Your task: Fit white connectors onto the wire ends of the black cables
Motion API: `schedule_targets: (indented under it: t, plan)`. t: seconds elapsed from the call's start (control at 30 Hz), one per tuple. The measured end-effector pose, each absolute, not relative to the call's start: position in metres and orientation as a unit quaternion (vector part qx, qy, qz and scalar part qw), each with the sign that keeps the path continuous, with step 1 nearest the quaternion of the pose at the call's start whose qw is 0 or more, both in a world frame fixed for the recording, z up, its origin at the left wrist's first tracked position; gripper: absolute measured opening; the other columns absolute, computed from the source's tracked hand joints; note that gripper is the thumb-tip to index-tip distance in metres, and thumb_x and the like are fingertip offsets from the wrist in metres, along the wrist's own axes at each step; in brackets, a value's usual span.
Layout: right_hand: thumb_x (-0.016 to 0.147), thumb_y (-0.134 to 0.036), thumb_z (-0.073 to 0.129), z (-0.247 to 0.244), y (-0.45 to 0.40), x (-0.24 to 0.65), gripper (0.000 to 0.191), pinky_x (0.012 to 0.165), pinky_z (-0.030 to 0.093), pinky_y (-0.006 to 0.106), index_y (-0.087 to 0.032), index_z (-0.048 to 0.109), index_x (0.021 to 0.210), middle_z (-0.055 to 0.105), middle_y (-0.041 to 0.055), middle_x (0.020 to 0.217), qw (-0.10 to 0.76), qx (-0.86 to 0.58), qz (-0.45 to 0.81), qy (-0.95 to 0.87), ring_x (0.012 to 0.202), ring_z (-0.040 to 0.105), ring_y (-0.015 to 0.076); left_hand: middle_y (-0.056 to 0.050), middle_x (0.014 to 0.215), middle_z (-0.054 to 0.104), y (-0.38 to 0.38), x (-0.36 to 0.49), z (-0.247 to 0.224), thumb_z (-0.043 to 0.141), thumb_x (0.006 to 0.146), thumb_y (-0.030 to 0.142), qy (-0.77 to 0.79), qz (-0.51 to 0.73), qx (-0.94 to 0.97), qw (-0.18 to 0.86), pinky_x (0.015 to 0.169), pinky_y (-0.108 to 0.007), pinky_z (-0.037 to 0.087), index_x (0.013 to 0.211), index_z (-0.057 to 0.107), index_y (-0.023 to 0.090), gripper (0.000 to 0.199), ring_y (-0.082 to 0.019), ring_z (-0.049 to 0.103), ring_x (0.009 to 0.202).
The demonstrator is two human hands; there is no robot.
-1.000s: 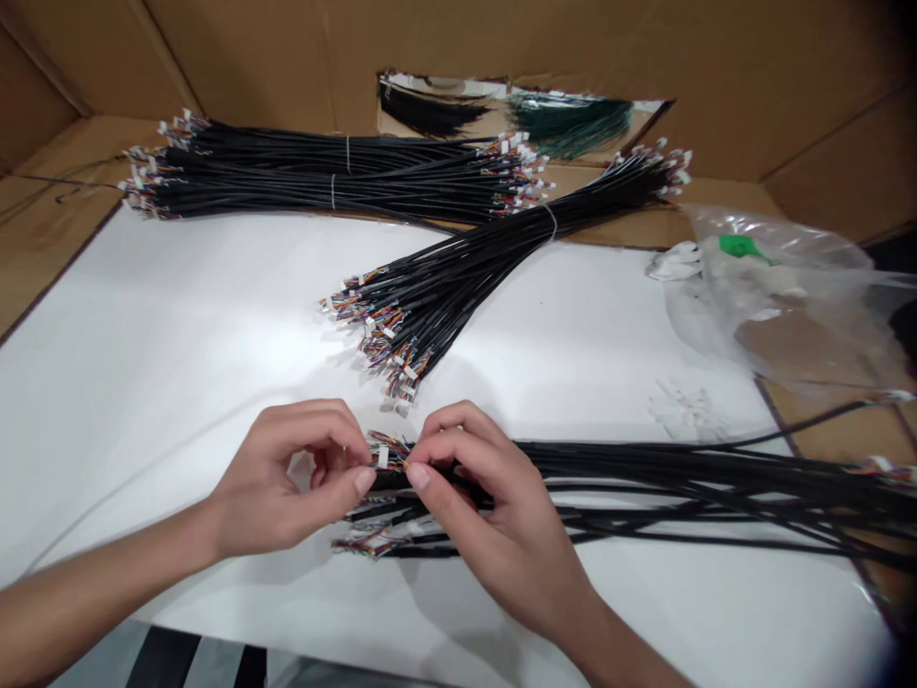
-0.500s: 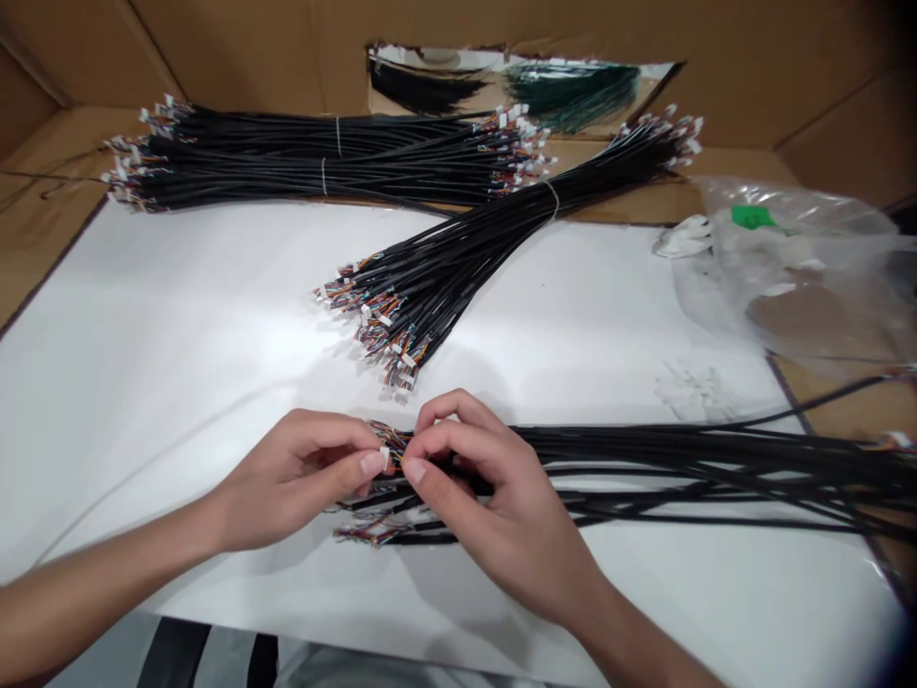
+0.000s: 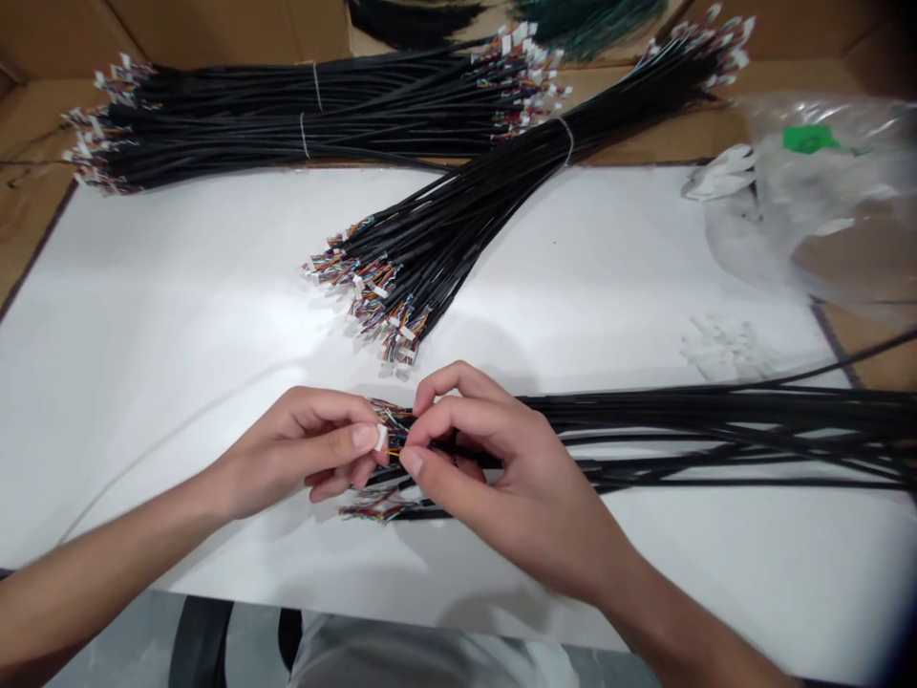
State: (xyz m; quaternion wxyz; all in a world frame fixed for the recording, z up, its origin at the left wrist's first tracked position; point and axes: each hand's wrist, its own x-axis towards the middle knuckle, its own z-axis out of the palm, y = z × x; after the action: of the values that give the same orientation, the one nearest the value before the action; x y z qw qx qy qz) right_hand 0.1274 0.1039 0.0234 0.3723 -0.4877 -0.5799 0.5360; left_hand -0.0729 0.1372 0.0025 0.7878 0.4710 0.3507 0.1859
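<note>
My left hand (image 3: 322,449) pinches a small white connector (image 3: 382,439) between thumb and fingertips. Just to its right, my right hand (image 3: 487,468) has thumb and index finger closed on thin coloured wires (image 3: 394,453) beside the connector. Whether the wires sit inside the connector is too small to tell. Under both hands lie loose black cables (image 3: 688,411) running off to the right, their frayed multicoloured wire ends (image 3: 373,508) pointing left. Parts of these ends are hidden behind my fingers.
A tied black cable bundle (image 3: 494,201) lies diagonally above my hands. More tied bundles (image 3: 301,124) rest at the back left. At the right are a small pile of white connectors (image 3: 727,346) and a clear plastic bag (image 3: 845,210). Cardboard walls (image 3: 236,29) stand behind the white tabletop (image 3: 179,287).
The camera view has tilted down, so everything sits higher in the picture. The white connector shows more clearly at my left fingertips. Both hands keep nearly the same pinch.
</note>
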Motion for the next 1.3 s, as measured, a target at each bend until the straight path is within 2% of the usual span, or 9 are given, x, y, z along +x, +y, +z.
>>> schedule_targets:
  t: [0.3, 0.87, 1.17, 1.3]
  plan:
    - [0.076, -0.005, 0.065, 0.0219, 0.1041, 0.128, 0.015, 0.045, 0.037, 0.019, -0.017, 0.065, 0.068, 0.053, 0.0007, 0.087, 0.382, -0.478, 0.525, -0.591, 0.058, 0.048, 0.005, -0.001, 0.056, 0.06, 0.1373, -0.0738, 0.0029, 0.061, 0.089, 0.034, 0.358, 0.178, 0.452, 0.798, 0.034, -0.019, 0.022, 0.076, 0.068, 0.016, 0.023, -0.006, 0.038, 0.037]
    - [0.074, -0.001, 0.064, 0.0218, 0.104, 0.1267, 0.017, 0.049, 0.04, 0.019, -0.016, 0.064, 0.066, 0.054, -0.0002, 0.085, 0.383, -0.472, 0.524, -0.596, 0.061, 0.05, 0.0054, 0.0, 0.054, 0.06, 0.1377, -0.0738, 0.0066, 0.06, 0.088, 0.038, 0.376, 0.166, 0.487, 0.771, 0.033, -0.019, 0.028, 0.073, 0.066, 0.016, 0.027, -0.006, 0.039, 0.036]
    - [0.083, -0.006, 0.059, 0.0233, 0.1057, 0.1294, 0.014, 0.052, 0.04, 0.018, -0.013, 0.065, 0.073, 0.055, 0.0004, 0.085, 0.376, -0.465, 0.511, -0.617, 0.063, 0.049, 0.0043, 0.002, 0.055, 0.058, 0.1355, -0.0746, 0.01, 0.061, 0.089, 0.028, 0.386, 0.188, 0.494, 0.756, 0.04, -0.013, 0.031, 0.078, 0.071, 0.014, 0.02, -0.003, 0.041, 0.043]
    - [0.085, -0.007, 0.059, 0.0211, 0.1057, 0.1289, 0.014, 0.053, 0.04, 0.016, -0.012, 0.065, 0.073, 0.055, 0.0006, 0.086, 0.378, -0.462, 0.512, -0.617, 0.065, 0.049, 0.0038, 0.003, 0.053, 0.055, 0.1335, -0.0729, 0.0122, 0.062, 0.088, 0.024, 0.403, 0.218, 0.539, 0.707, 0.041, -0.012, 0.032, 0.069, 0.069, 0.015, 0.023, -0.003, 0.04, 0.044]
